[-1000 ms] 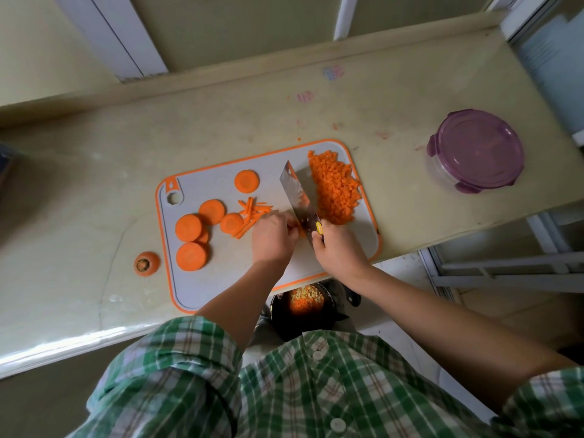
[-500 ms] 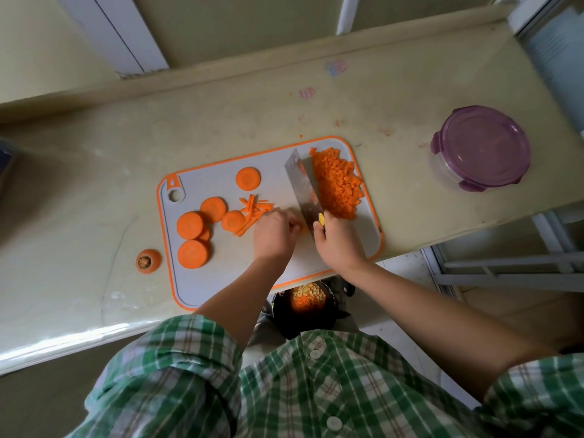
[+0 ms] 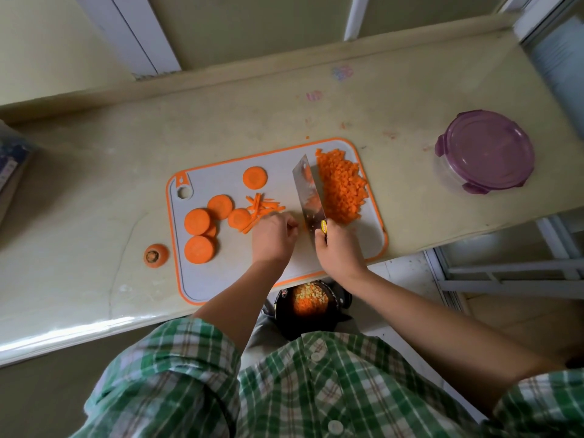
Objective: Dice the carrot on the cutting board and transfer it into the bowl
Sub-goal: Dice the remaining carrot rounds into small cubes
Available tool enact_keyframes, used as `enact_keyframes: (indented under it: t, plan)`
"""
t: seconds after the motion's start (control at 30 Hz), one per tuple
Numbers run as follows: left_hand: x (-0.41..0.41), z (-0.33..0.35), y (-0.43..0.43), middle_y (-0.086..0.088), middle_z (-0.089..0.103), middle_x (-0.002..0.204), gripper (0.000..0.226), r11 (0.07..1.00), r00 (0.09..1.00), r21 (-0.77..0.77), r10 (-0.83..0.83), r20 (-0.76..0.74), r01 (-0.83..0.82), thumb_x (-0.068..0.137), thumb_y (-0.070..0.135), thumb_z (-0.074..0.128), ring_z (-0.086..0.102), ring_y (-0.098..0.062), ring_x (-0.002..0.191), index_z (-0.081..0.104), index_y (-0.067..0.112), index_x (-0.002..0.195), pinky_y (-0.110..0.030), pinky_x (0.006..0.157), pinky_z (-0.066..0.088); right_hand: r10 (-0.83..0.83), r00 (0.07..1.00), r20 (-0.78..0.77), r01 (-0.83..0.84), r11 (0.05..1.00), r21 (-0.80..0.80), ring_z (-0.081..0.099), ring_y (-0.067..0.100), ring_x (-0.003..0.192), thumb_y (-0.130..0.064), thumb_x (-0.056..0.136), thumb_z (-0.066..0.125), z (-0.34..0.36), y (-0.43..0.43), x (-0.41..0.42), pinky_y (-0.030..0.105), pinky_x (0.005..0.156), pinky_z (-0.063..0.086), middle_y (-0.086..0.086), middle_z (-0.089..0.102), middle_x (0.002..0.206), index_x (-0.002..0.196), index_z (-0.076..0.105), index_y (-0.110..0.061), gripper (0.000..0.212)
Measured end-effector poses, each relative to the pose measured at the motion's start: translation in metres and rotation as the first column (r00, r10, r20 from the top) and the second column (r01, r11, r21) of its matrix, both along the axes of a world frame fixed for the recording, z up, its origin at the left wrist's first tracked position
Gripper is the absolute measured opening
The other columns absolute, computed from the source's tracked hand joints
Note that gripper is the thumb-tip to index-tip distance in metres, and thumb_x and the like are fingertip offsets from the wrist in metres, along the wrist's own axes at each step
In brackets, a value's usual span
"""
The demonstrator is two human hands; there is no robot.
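- Half a dozen or so carrot rounds (image 3: 197,221) lying flat on the left half of the cutting board (image 3: 221,279), one off by itself nearer the far edge, a couple overlapping.
- Just right of those, a small loose bunch of carrot sticks (image 3: 264,208), fanned out toward the far right, near ends right up against the left hand (image 3: 273,240).
- That hand down on the board, knuckles up, fingers curled under. No telling about an actual pinch in there, fingertips mostly hidden.
- Over on the other side, the right hand (image 3: 339,252) wrapped tight round the handle of a cleaver (image 3: 308,194), handle pretty much buried in the fist, only a little yellow sticker peeking out at the heel of the blade.
- Blade down on the board between the sticks and the dice, leaning a bit, flat side facing up. Orange on the steel, stuck bits or reflection, can't say which.
- Big heap of diced carrot (image 3: 343,191) along the right side of the board, touching the blade.
- Below the counter's near edge, just past the board, a black bowl (image 3: 311,300) already holding orange and yellowish dice.
- Off the board to the left, on the counter (image 3: 94,184), the cut-off carrot top (image 3: 154,255), stem end up.
- Far right on the counter, well apart from the board, a round clear container with a purple clip lid (image 3: 485,156).
- Green plaid shirt (image 3: 284,390) across the bottom.
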State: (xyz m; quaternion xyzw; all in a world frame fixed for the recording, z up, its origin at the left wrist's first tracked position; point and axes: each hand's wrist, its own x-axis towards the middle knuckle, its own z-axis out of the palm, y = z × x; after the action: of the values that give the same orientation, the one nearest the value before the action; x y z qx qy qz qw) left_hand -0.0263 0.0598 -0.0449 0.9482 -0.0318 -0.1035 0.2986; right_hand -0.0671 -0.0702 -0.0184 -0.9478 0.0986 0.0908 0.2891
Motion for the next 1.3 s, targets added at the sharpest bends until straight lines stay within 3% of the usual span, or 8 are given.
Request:
enact_keyframes:
  t: [0.1,0.33,0.53,0.73,0.97,1.1,1.17,1.3]
  plan:
    - [0.001,-0.003,-0.003,-0.010,0.068,0.079,0.006,0.999,0.999,0.025,-0.029,-0.018,0.029,0.078,0.010,0.064,0.060,-0.029,0.075,0.070,0.011,0.080,-0.033,0.060,0.040,0.031,0.999,-0.013,-0.031,0.999,-0.022,0.060,0.039,0.085,-0.020,0.097,0.044,-0.002,0.001,0.001,0.038,0.067,0.040,0.021,0.064,0.090,0.100,0.055,-0.002,0.021]
    - [0.002,-0.003,-0.006,-0.008,0.067,0.077,0.007,0.999,0.999,0.027,-0.026,-0.025,0.027,0.078,0.009,0.063,0.059,-0.027,0.073,0.070,0.011,0.077,-0.028,0.058,0.032,0.049,0.998,-0.025,-0.051,0.998,-0.049,0.061,0.040,0.087,-0.020,0.098,0.043,-0.004,0.003,0.006,0.035,0.064,0.035,0.021,0.065,0.092,0.101,0.055,-0.002,0.022]
    - [0.002,0.000,0.001,-0.006,0.069,0.085,0.010,0.999,1.000,-0.031,0.005,-0.029,-0.006,0.080,0.009,0.063,0.062,-0.023,0.081,0.072,0.013,0.083,-0.030,0.065,0.044,-0.047,0.999,-0.024,0.046,0.998,-0.033,0.060,0.040,0.085,-0.018,0.098,0.044,0.004,-0.017,0.021,0.034,0.062,0.032,0.023,0.063,0.088,0.097,0.055,-0.001,0.020]
    - [0.004,0.002,0.008,-0.012,0.068,0.089,0.009,0.997,0.997,0.034,0.074,0.026,-0.075,0.083,0.013,0.060,0.061,-0.031,0.084,0.066,0.008,0.086,-0.038,0.067,0.044,0.072,0.997,-0.016,-0.071,0.997,0.024,0.059,0.042,0.083,-0.019,0.096,0.048,0.002,0.005,0.009,0.041,0.068,0.041,0.025,0.063,0.087,0.094,0.056,0.001,0.021]
    - [0.003,0.009,0.014,-0.007,0.067,0.088,0.007,0.994,0.994,0.042,0.101,0.039,-0.102,0.086,0.017,0.059,0.059,-0.027,0.082,0.064,0.012,0.086,-0.030,0.058,0.037,-0.050,0.996,-0.074,0.046,0.997,-0.057,0.060,0.040,0.086,-0.019,0.098,0.045,0.003,-0.034,0.014,0.034,0.062,0.028,0.025,0.063,0.089,0.094,0.055,-0.001,0.021]
    - [0.004,0.013,0.019,-0.011,0.064,0.101,0.013,0.986,0.991,0.120,0.109,0.072,-0.117,0.088,0.017,0.057,0.056,-0.031,0.094,0.064,0.011,0.097,-0.036,0.065,0.042,0.077,0.995,-0.060,-0.076,0.997,0.024,0.059,0.039,0.079,-0.019,0.097,0.047,0.006,-0.013,0.013,0.034,0.061,0.029,0.014,0.054,0.070,0.085,0.050,-0.009,0.016]
    - [0.007,0.014,0.023,-0.013,0.061,0.105,0.024,0.973,0.990,0.195,0.106,0.093,-0.123,0.088,0.018,0.058,0.053,-0.033,0.100,0.062,0.010,0.110,-0.039,0.072,0.043,0.123,0.989,-0.084,-0.122,0.992,0.020,0.060,0.039,0.081,-0.020,0.097,0.046,0.000,-0.006,0.010,0.034,0.062,0.032,0.020,0.062,0.080,0.090,0.055,-0.003,0.020]
    - [0.016,0.017,0.037,-0.015,0.056,0.109,0.040,0.940,0.984,0.307,0.112,0.139,-0.150,0.081,0.026,0.064,0.047,-0.034,0.103,0.057,0.006,0.115,-0.040,0.081,0.040,0.006,0.996,-0.089,-0.008,1.000,-0.020,0.060,0.040,0.084,-0.020,0.097,0.045,0.001,-0.025,0.015,0.037,0.062,0.034,0.024,0.064,0.087,0.087,0.051,-0.006,0.018]
